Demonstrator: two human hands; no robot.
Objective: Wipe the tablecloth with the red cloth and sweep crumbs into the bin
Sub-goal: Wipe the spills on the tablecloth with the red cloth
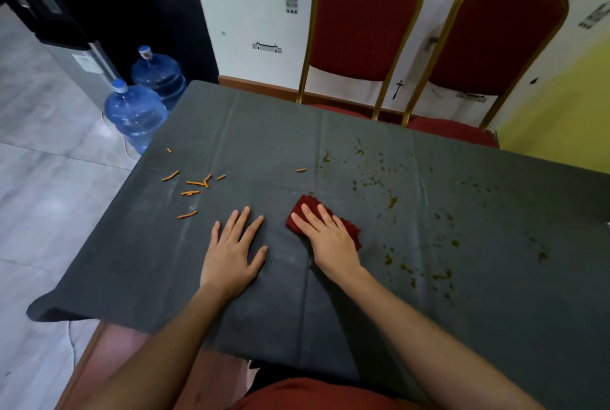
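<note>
A dark grey tablecloth (264, 132) covers the table. My right hand (326, 238) lies flat with straight fingers on the folded red cloth (305, 205), pressing it onto the tablecloth near the middle. My left hand (234, 244) rests flat on the tablecloth, fingers spread, just left of the cloth. Several orange stick-shaped crumbs (194, 183) lie scattered at the left of the table. Yellow-brown splatter stains (391, 201) dot the cloth's right half. No bin is in view.
Two red chairs with gold frames (363, 23) stand at the table's far side against the wall. Two blue water bottles (135, 112) stand on the floor by the table's far left corner, beside a grey appliance (79, 56).
</note>
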